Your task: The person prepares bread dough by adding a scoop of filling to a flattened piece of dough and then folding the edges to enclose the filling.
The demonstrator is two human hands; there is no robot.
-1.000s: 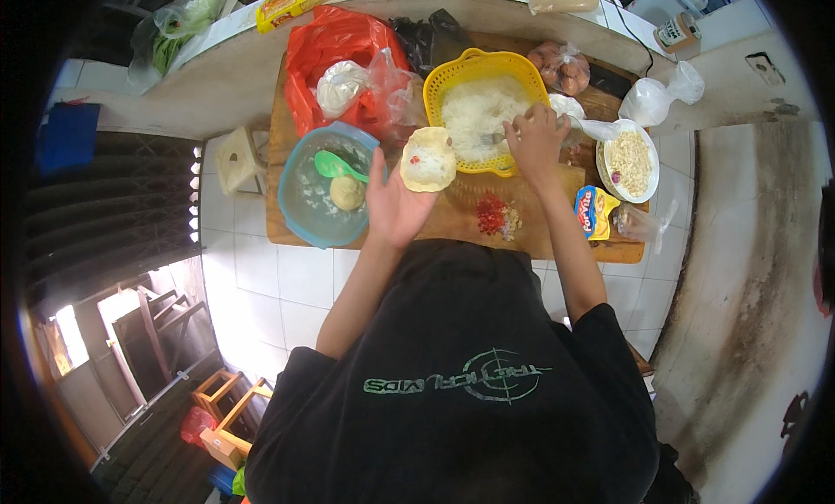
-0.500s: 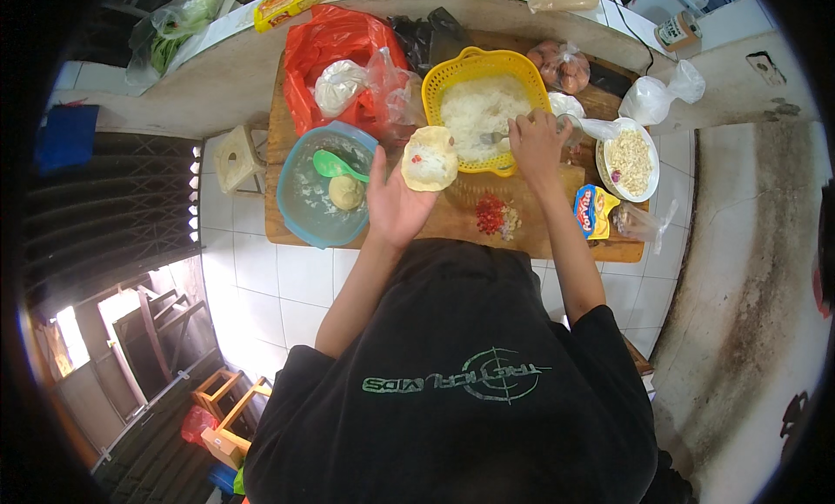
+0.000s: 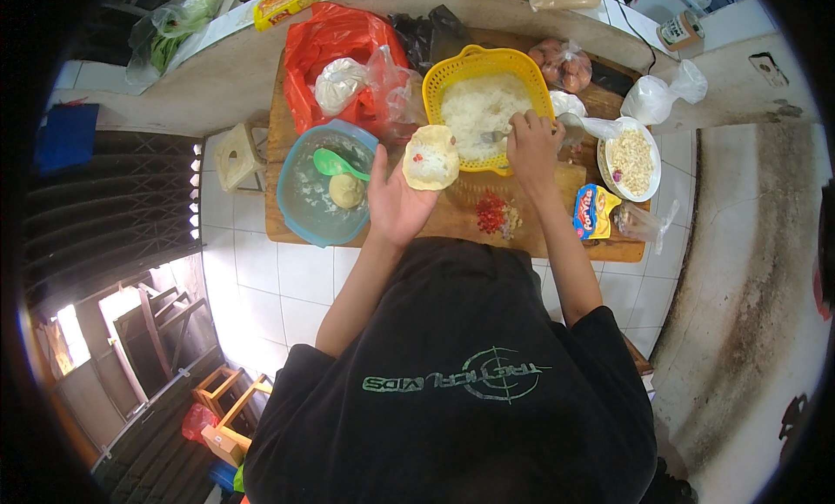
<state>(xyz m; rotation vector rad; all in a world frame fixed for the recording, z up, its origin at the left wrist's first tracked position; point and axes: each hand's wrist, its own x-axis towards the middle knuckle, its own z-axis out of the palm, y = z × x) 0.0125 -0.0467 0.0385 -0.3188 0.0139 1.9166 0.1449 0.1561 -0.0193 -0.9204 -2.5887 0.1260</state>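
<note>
1. Centrally, a dough round [image 3: 431,159], bearing white and red bits, lies on the left hand [image 3: 402,206], palm up, thumb apart, unclamped.
2. Right hand [image 3: 536,145] clamps a metal utensil [image 3: 495,137], its head in white shreds [image 3: 483,104] inside the yellow basket [image 3: 474,166].
3. Near side: chopped red pieces [image 3: 490,213].
4. Left: blue bowl [image 3: 290,186] holding green spoon [image 3: 331,163], dough ball [image 3: 346,192].
5. Far left: red bag [image 3: 304,69].

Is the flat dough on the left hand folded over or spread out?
Spread out: the dough lies open on the left hand, its white and red contents showing uncovered.
</note>
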